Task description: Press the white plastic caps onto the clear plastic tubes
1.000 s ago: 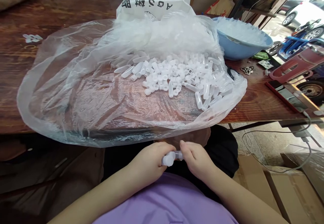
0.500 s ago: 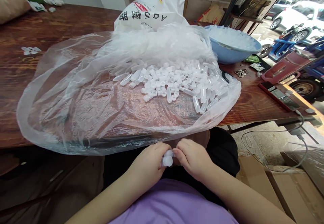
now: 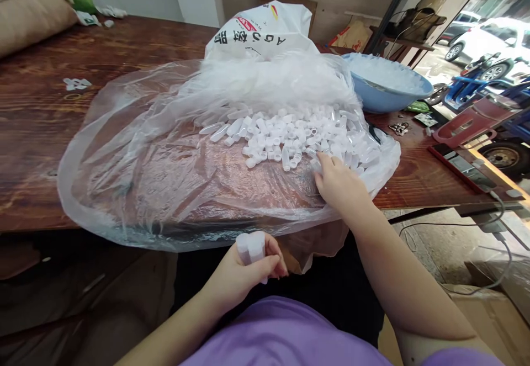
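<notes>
Tubes (image 3: pixel 286 159) lie in a clear bag (image 3: pixel 174 173), white pieces (image 3: pixel 385 73) in a basin (image 3: pixel 385 98); left grip (image 3: pixel 244 275) holds some tubes, right grip (image 3: pixel 342 186) unclear.

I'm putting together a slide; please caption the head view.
Left hand holding translucent tubes, right hand at the edge of a loose tube pile on clear plastic sheeting.

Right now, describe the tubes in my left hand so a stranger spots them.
Start at the wooden table, then drop below the near edge of the clear plastic to the left hand. The whitish tubes jut from its grip, unlike the similar loose pieces heaped on that plastic.
</notes>
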`<state>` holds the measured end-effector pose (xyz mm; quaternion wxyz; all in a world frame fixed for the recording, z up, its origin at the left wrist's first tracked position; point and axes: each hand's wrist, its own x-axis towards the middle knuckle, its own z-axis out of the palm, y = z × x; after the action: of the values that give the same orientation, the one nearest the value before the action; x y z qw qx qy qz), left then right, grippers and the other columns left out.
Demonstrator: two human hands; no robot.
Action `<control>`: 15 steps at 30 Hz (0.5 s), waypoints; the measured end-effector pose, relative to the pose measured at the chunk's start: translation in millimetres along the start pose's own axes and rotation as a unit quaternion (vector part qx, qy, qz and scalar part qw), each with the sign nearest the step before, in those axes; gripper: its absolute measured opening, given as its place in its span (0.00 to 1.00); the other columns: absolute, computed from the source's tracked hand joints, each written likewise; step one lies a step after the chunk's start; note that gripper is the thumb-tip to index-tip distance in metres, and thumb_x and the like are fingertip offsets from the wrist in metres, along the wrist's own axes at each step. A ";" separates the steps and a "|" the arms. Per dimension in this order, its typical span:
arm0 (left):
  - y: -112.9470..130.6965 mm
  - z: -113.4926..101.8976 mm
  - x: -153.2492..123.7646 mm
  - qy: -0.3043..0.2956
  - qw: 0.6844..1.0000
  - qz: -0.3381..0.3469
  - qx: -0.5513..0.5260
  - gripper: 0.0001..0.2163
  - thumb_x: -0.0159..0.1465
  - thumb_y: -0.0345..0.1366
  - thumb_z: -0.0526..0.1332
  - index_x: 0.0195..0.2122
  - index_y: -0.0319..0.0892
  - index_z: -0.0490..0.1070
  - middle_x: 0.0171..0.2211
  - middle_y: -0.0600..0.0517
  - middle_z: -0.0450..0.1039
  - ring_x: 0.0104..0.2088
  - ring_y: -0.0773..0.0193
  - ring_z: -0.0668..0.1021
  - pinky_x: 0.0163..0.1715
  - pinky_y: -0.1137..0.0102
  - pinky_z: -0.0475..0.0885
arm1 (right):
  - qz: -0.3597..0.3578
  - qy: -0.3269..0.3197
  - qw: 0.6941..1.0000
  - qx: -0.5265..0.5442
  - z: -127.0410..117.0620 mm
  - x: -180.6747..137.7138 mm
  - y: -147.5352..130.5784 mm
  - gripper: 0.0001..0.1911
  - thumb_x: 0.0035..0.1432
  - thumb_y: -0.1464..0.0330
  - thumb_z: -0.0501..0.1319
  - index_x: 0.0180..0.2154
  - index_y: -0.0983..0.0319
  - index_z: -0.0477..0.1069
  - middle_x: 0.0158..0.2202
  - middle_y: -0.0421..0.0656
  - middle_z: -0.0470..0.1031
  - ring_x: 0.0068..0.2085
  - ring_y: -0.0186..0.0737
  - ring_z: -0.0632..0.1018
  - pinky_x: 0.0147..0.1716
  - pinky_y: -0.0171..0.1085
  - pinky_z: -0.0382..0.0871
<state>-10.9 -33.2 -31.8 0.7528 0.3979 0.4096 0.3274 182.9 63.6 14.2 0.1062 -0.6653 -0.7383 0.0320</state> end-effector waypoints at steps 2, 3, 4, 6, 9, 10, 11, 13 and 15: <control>-2.5 -3.9 -0.6 0.014 0.998 0.026 -0.046 0.14 0.51 0.40 0.65 0.36 0.38 0.67 0.32 0.47 0.76 0.30 0.63 0.77 0.29 0.71 0.69 | -0.064 0.014 0.991 0.117 -3.3 -19.5 -9.3 0.23 0.60 0.70 0.52 0.57 0.65 0.56 0.44 0.54 0.69 0.35 0.45 0.75 0.34 0.44 0.70; -3.4 -5.0 -0.6 0.028 0.997 0.042 -0.057 0.16 0.52 0.41 0.65 0.39 0.39 0.67 0.37 0.46 0.75 0.33 0.62 0.77 0.30 0.71 0.70 | -0.107 0.003 0.976 0.192 -4.5 -31.3 -13.8 0.22 0.60 0.68 0.51 0.57 0.63 0.55 0.43 0.51 0.70 0.33 0.41 0.75 0.32 0.41 0.71; -3.9 -5.6 -0.3 0.043 0.996 0.058 -0.059 0.18 0.53 0.41 0.65 0.42 0.40 0.67 0.41 0.46 0.74 0.35 0.62 0.77 0.31 0.71 0.70 | -0.152 -0.018 0.952 0.266 -4.6 -43.4 -18.0 0.21 0.61 0.67 0.52 0.56 0.61 0.56 0.42 0.48 0.71 0.32 0.37 0.75 0.31 0.37 0.71; -3.2 -5.6 0.8 0.059 0.994 0.080 -0.054 0.17 0.54 0.42 0.64 0.44 0.42 0.68 0.43 0.48 0.74 0.35 0.64 0.76 0.32 0.71 0.70 | -0.220 -0.060 0.901 0.368 -1.2 -64.9 -24.6 0.17 0.61 0.68 0.53 0.53 0.59 0.59 0.39 0.44 0.73 0.34 0.34 0.76 0.33 0.33 0.71; 1.7 -4.2 3.6 0.051 0.995 0.066 -0.059 0.15 0.54 0.43 0.64 0.40 0.42 0.70 0.35 0.52 0.74 0.31 0.67 0.75 0.30 0.73 0.70 | -0.260 -0.032 0.878 0.401 11.0 -83.9 -28.8 0.14 0.62 0.69 0.53 0.50 0.58 0.62 0.38 0.43 0.75 0.37 0.35 0.77 0.36 0.33 0.70; 3.9 -4.0 4.4 0.048 0.995 0.055 -0.071 0.15 0.53 0.43 0.65 0.38 0.42 0.71 0.32 0.53 0.74 0.29 0.68 0.74 0.28 0.74 0.69 | -0.269 -0.012 0.880 0.392 15.2 -86.4 -28.7 0.13 0.62 0.68 0.54 0.49 0.58 0.63 0.37 0.43 0.76 0.38 0.36 0.77 0.37 0.33 0.70; 5.8 -4.1 5.2 0.043 0.994 0.041 -0.089 0.14 0.52 0.42 0.66 0.37 0.41 0.70 0.30 0.54 0.73 0.27 0.69 0.73 0.26 0.75 0.68 | -0.275 0.006 0.883 0.381 18.7 -87.3 -28.2 0.12 0.62 0.67 0.54 0.48 0.58 0.64 0.37 0.43 0.76 0.37 0.36 0.77 0.37 0.34 0.70; 8.4 -5.0 6.1 0.019 0.992 0.012 -0.127 0.15 0.51 0.42 0.67 0.36 0.41 0.69 0.26 0.55 0.71 0.24 0.70 0.72 0.21 0.77 0.66 | -0.260 0.034 0.888 0.378 22.5 -86.1 -26.6 0.11 0.61 0.64 0.55 0.46 0.58 0.65 0.35 0.43 0.76 0.35 0.37 0.76 0.35 0.35 0.70; 8.5 -6.1 5.8 -0.018 0.988 -0.015 -0.150 0.16 0.50 0.42 0.68 0.36 0.42 0.67 0.24 0.56 0.69 0.22 0.70 0.72 0.19 0.77 0.66 | -0.217 0.039 0.891 0.398 21.9 -82.5 -25.8 0.12 0.60 0.62 0.56 0.44 0.59 0.67 0.34 0.43 0.75 0.32 0.36 0.76 0.32 0.34 0.69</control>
<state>-15.1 -22.4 -28.7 0.8163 0.2803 0.3479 0.3662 161.0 -18.8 -11.7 0.3953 -0.3913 -0.7849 0.2732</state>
